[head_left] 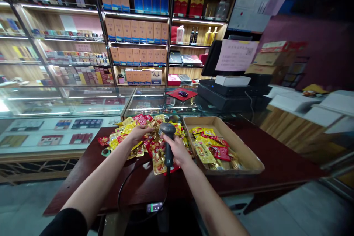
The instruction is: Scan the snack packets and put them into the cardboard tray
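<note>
My right hand (178,150) is wrapped round the handle of a dark grey barcode scanner (168,156), whose head points away from me over the snack packets. Just left of the scanner head, my left hand (138,133) reaches over the heap, its fingers closed on the edge of a gold snack packet (156,127). Red, yellow and gold snack packets (159,160) lie heaped on the dark red table under both hands. To the right, a shallow cardboard box (249,155) holds several similar packets (203,151). The scanner's cable (120,191) loops down towards the table's front edge.
Behind the table (91,177) stands a glass display counter (96,101) with a mouse (182,93) on a red mat. A monitor (211,59) and a black cash drawer (224,96) are at the back right. Shelves of boxed goods (138,31) line the wall.
</note>
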A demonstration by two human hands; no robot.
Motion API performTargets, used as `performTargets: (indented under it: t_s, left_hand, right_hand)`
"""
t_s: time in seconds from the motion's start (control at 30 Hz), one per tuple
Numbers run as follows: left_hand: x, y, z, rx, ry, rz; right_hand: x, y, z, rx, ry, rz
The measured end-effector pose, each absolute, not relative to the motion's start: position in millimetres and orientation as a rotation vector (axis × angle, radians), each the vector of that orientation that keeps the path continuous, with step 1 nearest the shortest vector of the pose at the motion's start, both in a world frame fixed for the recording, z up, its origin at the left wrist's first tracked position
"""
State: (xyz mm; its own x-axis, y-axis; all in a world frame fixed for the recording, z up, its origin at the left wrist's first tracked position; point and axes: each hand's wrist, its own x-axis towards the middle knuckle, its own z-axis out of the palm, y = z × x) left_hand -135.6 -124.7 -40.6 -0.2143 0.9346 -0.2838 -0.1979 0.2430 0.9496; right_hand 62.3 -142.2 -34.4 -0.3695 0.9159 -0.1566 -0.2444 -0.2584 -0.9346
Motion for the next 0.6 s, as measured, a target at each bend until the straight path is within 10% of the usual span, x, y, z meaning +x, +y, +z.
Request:
performTargets:
  t_s: [0.6]
  left_hand:
    - [-130.7, -70.2, -39.6, 1.047, 1.517, 1.273]
  right_hand:
    - [74.2, -160.1, -32.4, -0.879, -1.080, 1.881]
